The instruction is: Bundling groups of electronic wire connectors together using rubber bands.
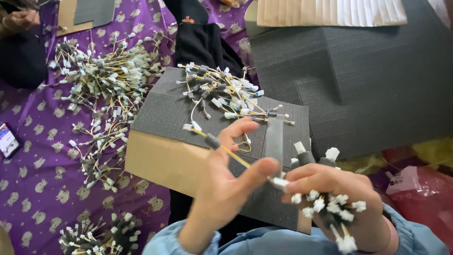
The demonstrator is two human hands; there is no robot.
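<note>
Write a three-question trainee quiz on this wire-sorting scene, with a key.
1. True or false: the left hand pinches a single yellow wire.
2. The right hand grips: A) a bundle of white-tipped wires, B) scissors, C) a phone.
3. What colour is the cloth under the loose wire pile?

Key: 1 true; 2 A; 3 purple.

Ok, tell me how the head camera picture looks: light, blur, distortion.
Head view: soft, even daylight, no harsh glare; faint shadows under the left hand and right hand. Both hands slightly motion-blurred, the wire between them softened; the wire pile on the purple cloth sharper. Wide-angle bending shows at the edges.
</note>
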